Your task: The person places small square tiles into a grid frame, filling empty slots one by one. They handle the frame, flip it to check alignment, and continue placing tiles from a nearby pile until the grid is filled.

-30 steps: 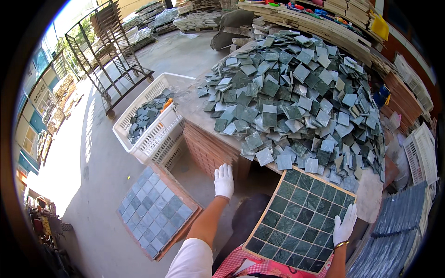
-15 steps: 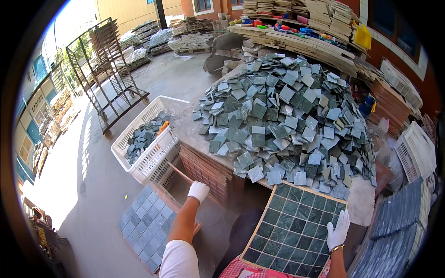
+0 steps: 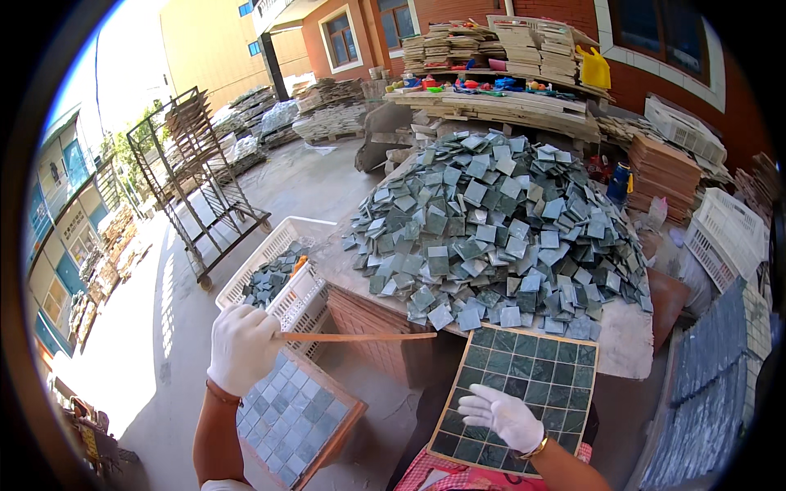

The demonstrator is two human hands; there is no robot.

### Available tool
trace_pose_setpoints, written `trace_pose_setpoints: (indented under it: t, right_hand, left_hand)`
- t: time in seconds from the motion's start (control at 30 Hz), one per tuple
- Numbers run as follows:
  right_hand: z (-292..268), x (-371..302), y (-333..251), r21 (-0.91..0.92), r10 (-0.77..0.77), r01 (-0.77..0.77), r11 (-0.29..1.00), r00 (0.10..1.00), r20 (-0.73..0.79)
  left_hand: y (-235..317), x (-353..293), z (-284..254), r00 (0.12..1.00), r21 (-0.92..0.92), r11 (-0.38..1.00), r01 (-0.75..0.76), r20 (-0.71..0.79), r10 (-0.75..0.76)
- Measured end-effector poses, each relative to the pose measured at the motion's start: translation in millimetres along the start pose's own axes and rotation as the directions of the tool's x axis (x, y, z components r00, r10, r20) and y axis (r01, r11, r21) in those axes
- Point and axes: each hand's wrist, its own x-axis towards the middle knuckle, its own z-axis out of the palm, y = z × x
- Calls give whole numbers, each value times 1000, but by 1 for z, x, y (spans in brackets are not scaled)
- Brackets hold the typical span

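Left hand (image 3: 244, 350) grips a strip (image 3: 360, 336), right hand (image 3: 503, 417) hangs spread and unladen over the panel (image 3: 536, 368) — seemingly positioning, the next move calling for steadiness.

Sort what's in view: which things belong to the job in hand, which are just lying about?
Likely the job:
thin reddish-brown board in the white-gloved left hand
dark green square-tile panel below the white-gloved right hand
heaped grey-green square stone tiles
stacked reddish-brown boards

Apparently lying about:
dark metal wheeled rack
dark blue bottle
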Motion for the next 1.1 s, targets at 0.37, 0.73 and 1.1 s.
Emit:
trace_pose_setpoints:
  t: [0.37,0.73,1.1]
  right_hand:
    - [42,-17,-7,95,9,-7,995,1000,-27]
    - [-70,-160,-7,53,-51,70,996,950,-307]
    - [-116,-171,-5,-156,-116,36,987,833,-541]
  left_hand:
    - [157,-79,-14,873,-657,714,-241,174,455]
    - [181,-126,169,664,-676,-107,729,737,-128]
    - [237,-117,205,731,-743,16,669,653,-200]
